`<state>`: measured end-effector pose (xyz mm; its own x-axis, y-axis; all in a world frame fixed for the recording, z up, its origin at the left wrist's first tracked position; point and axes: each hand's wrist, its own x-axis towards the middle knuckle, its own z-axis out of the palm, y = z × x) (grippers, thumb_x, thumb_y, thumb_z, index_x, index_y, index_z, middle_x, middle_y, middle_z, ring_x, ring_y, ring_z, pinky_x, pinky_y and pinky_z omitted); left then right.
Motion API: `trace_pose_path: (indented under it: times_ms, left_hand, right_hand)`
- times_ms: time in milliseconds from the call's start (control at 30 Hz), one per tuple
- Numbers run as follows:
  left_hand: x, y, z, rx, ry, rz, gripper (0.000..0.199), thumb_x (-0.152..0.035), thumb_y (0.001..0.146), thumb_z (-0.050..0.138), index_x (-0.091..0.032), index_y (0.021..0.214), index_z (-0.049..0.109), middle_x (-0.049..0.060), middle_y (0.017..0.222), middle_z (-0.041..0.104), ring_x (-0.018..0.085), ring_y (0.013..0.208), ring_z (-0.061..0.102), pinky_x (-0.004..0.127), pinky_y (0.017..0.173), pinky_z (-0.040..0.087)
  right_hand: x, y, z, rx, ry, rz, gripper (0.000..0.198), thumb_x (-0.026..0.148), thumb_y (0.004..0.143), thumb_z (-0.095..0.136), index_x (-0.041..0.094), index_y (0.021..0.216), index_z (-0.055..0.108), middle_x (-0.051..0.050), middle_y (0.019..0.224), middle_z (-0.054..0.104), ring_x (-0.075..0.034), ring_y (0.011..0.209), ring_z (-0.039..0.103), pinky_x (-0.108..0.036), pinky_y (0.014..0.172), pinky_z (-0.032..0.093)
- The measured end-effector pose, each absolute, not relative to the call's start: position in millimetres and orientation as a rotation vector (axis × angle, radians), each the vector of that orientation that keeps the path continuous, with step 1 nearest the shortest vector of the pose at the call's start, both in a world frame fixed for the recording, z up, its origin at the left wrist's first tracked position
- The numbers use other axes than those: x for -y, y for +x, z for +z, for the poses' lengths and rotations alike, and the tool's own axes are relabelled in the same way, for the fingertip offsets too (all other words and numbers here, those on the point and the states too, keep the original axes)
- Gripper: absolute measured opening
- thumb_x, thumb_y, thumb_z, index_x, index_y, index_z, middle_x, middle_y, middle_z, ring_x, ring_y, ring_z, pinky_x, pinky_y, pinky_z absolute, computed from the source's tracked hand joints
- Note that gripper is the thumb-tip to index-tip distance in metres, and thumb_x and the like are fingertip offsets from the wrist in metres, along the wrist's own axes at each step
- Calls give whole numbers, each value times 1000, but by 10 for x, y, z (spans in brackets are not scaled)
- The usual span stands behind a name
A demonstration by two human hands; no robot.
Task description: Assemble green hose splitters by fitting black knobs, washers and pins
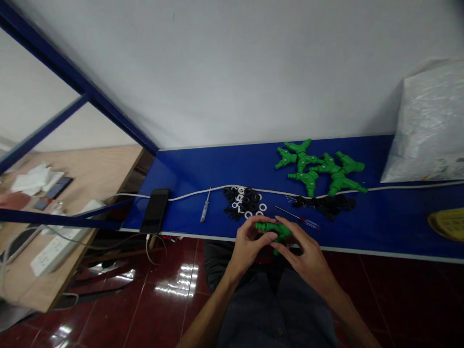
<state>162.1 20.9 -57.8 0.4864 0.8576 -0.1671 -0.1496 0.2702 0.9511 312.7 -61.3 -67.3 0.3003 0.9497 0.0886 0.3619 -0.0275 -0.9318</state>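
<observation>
Between both hands, at the blue shelf's front edge, is a green plastic Y-shaped hose connector (282,233). My left hand (250,241) closes on its left side, thumb across the front. My right hand (300,244) grips the right side with thumb and fingers. Just beyond the hands lie black and white ring washers (247,199) in a loose pile. A screwdriver (306,222) with a clear handle points toward the upper left near my right hand. Several more green Y connectors (308,181) lie in a group farther back.
A second screwdriver (205,210) and a black phone (155,210) lie to the left on the blue shelf (188,166). A white cable (197,193) runs across it. Small black parts (328,205), a yellow object (447,224) and a large plastic bag (429,125) are rightward.
</observation>
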Motion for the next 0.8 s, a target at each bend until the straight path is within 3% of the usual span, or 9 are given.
trace_pose_path:
  times_ms: [100, 200, 300, 467, 567, 800]
  left_hand:
    - [-256, 1475, -514, -879, 1262, 752, 38, -36, 81, 82, -22, 114, 72, 8, 109, 75, 21, 90, 72, 32, 82, 59]
    - [-395, 1236, -514, -1178, 1564, 911, 20, -39, 90, 72, -22, 99, 76, 6, 100, 74, 21, 90, 70, 32, 83, 57]
    - [-551, 1030, -590, -1378, 1809, 974, 19, -36, 93, 67, -24, 105, 77, 5, 100, 72, 18, 84, 68, 32, 84, 56]
    - [-680, 950, -729, -1380, 2016, 853, 18, -33, 95, 65, -27, 103, 79, 5, 101, 70, 19, 90, 69, 33, 87, 55]
    - [-707, 971, -727, -1398, 2012, 833, 18, -33, 95, 63, -26, 103, 78, 5, 101, 71, 19, 85, 68, 32, 83, 56]
    - [-758, 956, -593, -1396, 1941, 805, 17, -38, 91, 68, -24, 88, 77, 4, 94, 74, 18, 77, 66, 32, 79, 54]
  right_hand:
    - [565, 3058, -730, 938, -1528, 1001, 42, 47, 83, 76, 25, 117, 65, -8, 112, 71, -25, 96, 71, -38, 80, 61]
    - [540, 3020, -750, 639, -1470, 1123, 41, 47, 75, 84, 24, 102, 63, -3, 95, 69, -22, 84, 70, -35, 69, 62]
    - [521, 2977, -706, 436, -1340, 1210, 38, 45, 75, 85, 24, 94, 60, 0, 91, 66, -19, 74, 67, -36, 67, 61]
    - [454, 2890, -629, 283, -1169, 1280, 37, 44, 76, 84, 23, 98, 63, -1, 90, 66, -16, 70, 64, -31, 60, 54]
    - [418, 2839, -618, 250, -1111, 1319, 42, 51, 77, 81, 21, 101, 65, -2, 87, 65, -17, 69, 62, -30, 55, 51]
    - [396, 2765, -542, 301, -1144, 1351, 33, 54, 87, 70, 23, 88, 60, -1, 88, 64, -18, 73, 62, -31, 55, 53]
